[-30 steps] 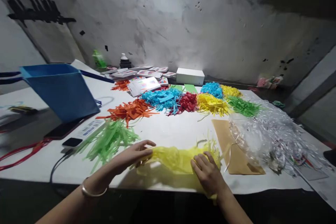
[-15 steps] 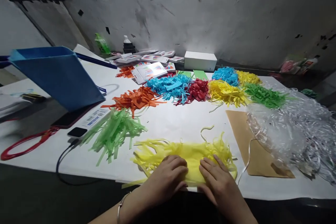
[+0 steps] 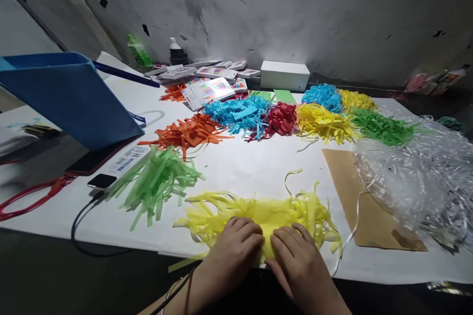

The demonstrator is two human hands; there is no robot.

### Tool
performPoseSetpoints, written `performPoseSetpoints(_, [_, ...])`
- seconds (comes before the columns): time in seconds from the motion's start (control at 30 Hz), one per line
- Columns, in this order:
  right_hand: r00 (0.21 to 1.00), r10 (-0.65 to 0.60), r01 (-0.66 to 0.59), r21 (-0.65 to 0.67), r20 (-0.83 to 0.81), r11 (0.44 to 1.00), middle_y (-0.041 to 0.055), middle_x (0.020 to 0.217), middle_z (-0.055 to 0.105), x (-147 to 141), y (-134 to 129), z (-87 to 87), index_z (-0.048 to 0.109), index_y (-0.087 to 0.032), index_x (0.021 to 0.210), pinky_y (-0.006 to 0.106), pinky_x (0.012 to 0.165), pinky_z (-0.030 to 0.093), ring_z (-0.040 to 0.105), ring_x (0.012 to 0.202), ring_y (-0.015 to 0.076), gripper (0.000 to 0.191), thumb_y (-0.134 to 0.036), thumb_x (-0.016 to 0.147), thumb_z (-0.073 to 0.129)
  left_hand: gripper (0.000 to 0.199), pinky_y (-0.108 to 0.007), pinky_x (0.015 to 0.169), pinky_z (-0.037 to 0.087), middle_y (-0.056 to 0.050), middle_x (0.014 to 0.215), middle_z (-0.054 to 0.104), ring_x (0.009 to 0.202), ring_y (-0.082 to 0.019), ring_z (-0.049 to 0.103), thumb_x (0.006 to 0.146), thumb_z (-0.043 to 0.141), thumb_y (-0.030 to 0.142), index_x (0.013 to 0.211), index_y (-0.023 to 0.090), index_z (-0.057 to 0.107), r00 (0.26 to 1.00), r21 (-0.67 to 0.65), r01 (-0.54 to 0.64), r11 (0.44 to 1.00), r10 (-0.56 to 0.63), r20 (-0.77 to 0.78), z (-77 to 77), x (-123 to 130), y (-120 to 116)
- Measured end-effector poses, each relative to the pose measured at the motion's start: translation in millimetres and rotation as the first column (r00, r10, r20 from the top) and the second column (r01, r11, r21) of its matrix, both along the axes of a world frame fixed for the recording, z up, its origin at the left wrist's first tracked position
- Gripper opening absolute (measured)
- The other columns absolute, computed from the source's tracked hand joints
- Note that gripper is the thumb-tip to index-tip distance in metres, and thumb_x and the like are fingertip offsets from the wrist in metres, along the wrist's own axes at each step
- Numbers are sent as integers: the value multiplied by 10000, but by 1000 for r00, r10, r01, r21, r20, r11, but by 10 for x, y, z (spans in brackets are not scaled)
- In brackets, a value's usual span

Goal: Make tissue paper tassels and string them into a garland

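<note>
A yellow sheet of fringed tissue paper [image 3: 275, 206] lies flat at the table's near edge, its cut strips fanning out on both sides. My left hand [image 3: 238, 243] grips its plain middle near the front edge, with the fingers bent over the paper. Just to the right, my right hand [image 3: 297, 256] has its fingers over the same band and its thumb below at the edge. A narrow gap of yellow paper shows between the hands. Both thumb tips are partly hidden.
Light green fringed tissue [image 3: 157, 179] lies left. Orange [image 3: 188, 133], blue [image 3: 238, 112], red [image 3: 281, 119] and yellow [image 3: 325, 123] bunches lie behind. A blue box [image 3: 74, 101] leans at left. Brown cardboard [image 3: 369, 216] and clear plastic strips [image 3: 443, 177] lie right. A white box [image 3: 284, 75] stands at the wall.
My hands have drawn closer together on the yellow tissue paper, the right one moving left. The fringe on the right spreads a little wider. The view has shifted slightly.
</note>
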State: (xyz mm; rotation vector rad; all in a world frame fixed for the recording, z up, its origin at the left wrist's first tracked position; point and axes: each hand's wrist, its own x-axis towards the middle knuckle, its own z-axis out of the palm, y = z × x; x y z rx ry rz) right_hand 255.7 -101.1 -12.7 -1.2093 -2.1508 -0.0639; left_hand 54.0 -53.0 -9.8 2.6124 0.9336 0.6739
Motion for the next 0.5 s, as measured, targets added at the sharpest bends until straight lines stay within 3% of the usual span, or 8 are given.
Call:
performPoseSetpoints(0.17, [991,-30,35,-38,129,999,69,1217,702,-41,128,-38,610,-194,1224,441,1037,396,632,1126,240,330,-327,1051,362,132,-363,812,384,-27,918,711,858,-201,588,949,521,121,880,196,604,999,63,-2,998,0,41,-38,30,1])
performPoseSetpoints(0.23, [968,-163,166,1,193,986,94,1295,670,51,223,-110,611,-196,1234,532,1037,363,606,1188,292,431,-401,1066,271,171,-363,816,371,-24,905,715,865,-201,590,964,480,111,886,197,605,998,86,-4,996,-2,66,-40,32,-4])
performPoseSetpoints(0.3, [911,-358,354,60,203,933,146,1245,690,239,276,-164,642,-167,1165,584,972,384,627,1143,335,528,-464,1061,217,192,-362,826,362,-20,901,720,869,-201,593,970,458,105,898,202,607,997,87,-4,996,-3,83,-33,29,-8])
performPoseSetpoints(0.37, [802,-571,555,135,176,821,182,1148,719,468,249,-157,659,-143,1093,588,896,423,653,1067,359,534,-487,1052,253,188,-361,835,358,-18,905,722,867,-199,595,966,461,104,904,203,607,996,72,-8,997,1,91,-24,27,-11])
performPoseSetpoints(0.43, [699,-704,668,238,124,705,186,1105,726,627,147,-85,661,-137,1080,564,853,450,664,1005,363,418,-463,1030,403,177,-360,838,356,-19,904,722,859,-198,596,959,470,103,901,203,605,995,55,-16,998,11,96,-16,30,-10])
performPoseSetpoints(0.47, [693,-715,671,280,92,687,186,1110,723,647,83,-37,655,-131,1102,549,858,460,663,1002,357,345,-418,1010,488,174,-361,840,356,-21,904,722,858,-199,597,955,473,102,902,202,604,995,48,-23,999,18,99,-12,33,-9])
performPoseSetpoints(0.5, [740,-668,621,305,74,722,185,1122,719,622,21,10,645,-120,1138,526,879,471,659,1020,346,300,-363,988,554,172,-361,836,356,-24,902,722,854,-199,596,954,472,101,906,202,604,994,43,-27,999,22,103,-8,35,-7])
